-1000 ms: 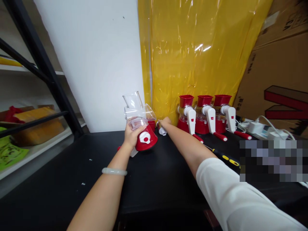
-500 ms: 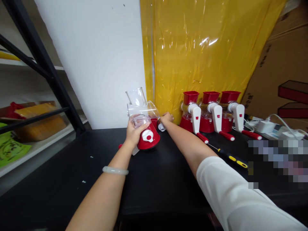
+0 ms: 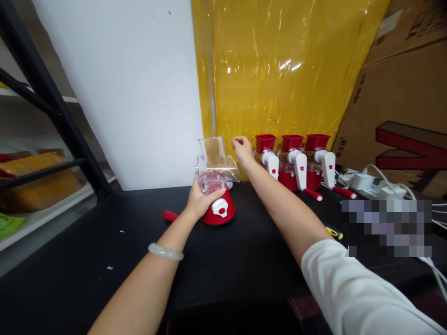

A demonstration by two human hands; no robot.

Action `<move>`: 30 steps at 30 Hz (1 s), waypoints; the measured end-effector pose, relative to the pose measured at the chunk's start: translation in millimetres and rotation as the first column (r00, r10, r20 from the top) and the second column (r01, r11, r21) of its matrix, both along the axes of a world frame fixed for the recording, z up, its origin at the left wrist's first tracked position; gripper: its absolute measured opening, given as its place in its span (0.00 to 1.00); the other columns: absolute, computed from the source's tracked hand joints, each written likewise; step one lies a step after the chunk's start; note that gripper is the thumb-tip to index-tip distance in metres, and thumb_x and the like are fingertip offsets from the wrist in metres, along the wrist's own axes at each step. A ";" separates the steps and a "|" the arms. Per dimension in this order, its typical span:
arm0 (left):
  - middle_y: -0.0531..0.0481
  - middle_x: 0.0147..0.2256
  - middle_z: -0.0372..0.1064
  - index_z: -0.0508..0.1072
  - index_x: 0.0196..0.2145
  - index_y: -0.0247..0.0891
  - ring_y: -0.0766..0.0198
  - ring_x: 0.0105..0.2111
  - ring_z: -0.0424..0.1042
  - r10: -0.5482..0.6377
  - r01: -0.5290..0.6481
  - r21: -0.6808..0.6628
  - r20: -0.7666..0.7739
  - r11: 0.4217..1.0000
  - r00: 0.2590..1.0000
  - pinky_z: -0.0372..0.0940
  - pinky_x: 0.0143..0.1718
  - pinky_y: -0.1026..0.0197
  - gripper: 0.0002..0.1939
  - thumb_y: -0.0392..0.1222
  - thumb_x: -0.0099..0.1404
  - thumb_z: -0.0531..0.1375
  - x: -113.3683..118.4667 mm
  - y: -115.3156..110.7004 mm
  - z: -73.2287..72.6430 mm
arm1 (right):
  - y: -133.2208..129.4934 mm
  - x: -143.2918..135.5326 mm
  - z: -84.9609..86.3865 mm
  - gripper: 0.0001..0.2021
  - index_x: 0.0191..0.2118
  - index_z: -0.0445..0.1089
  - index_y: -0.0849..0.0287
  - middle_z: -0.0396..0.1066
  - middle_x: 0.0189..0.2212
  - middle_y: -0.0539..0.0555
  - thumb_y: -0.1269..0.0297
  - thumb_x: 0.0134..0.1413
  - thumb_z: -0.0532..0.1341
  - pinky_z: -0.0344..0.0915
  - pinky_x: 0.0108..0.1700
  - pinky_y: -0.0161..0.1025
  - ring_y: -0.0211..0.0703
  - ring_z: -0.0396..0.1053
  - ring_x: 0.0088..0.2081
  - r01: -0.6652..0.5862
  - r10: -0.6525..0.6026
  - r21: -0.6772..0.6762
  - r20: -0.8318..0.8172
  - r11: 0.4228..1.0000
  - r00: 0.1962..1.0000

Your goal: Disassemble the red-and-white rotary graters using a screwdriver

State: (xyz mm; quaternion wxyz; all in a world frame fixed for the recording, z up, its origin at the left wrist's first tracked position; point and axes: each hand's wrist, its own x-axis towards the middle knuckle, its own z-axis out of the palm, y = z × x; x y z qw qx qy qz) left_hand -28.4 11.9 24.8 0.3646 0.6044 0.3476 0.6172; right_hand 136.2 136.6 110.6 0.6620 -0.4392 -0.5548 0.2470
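My left hand [image 3: 202, 197] is closed round the neck of a rotary drum grater [image 3: 219, 211]. This grater has a red base with a white knob and a clear housing, and it stands upright on the black table. Its clear chute [image 3: 212, 150] points up, and no red pusher shows in it. My right hand [image 3: 243, 150] is raised just right of the clear housing, apart from it, with its fingers curled. Whatever those fingers may hold is hidden. A red crank handle [image 3: 170, 216] pokes out left of my left hand, and its other end is covered.
Three similar graters [image 3: 294, 163] with red pushers and white cranks stand in a row at the right. A yellow-black screwdriver handle [image 3: 334, 232] lies partly behind my right arm. White chargers and cables [image 3: 363, 180] sit farther right. A black shelf frame [image 3: 63, 116] rises at the left.
My right hand has lifted from low beside the base to beside the chute. The grater in my left hand has gone from tilted to more upright. The view has shifted slightly right.
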 end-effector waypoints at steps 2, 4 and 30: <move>0.40 0.48 0.74 0.64 0.52 0.37 0.50 0.48 0.75 -0.024 0.024 0.001 -0.034 1.000 0.999 0.68 0.54 0.47 0.39 0.44 0.45 0.75 8.1 -2.3 -3.1 | -23.6 13.7 25.3 0.11 0.42 0.67 0.58 0.73 0.39 0.53 0.59 0.63 0.52 0.66 0.45 0.39 0.38 0.72 0.40 -0.134 0.134 0.104 0.008 0.986 0.991; 0.38 0.49 0.73 0.63 0.54 0.36 0.51 0.49 0.75 -0.065 0.066 0.013 -0.077 0.998 0.995 0.67 0.55 0.46 0.40 0.43 0.46 0.74 16.8 -6.8 -5.2 | -57.7 23.0 42.7 0.16 0.43 0.67 0.57 0.73 0.38 0.52 0.49 0.64 0.52 0.66 0.45 0.40 0.39 0.72 0.40 -0.228 0.203 0.201 0.139 0.953 0.969; 0.48 0.36 0.70 0.71 0.43 0.35 0.67 0.32 0.68 -0.484 0.248 -0.565 -0.315 0.787 0.816 0.62 0.33 0.64 0.25 0.59 0.59 0.65 -42.2 3.2 9.2 | -149.5 45.8 51.0 0.30 0.55 0.68 0.62 0.73 0.48 0.65 0.43 0.56 0.60 0.66 0.45 0.45 0.54 0.72 0.46 -0.162 0.045 0.045 0.859 0.986 0.510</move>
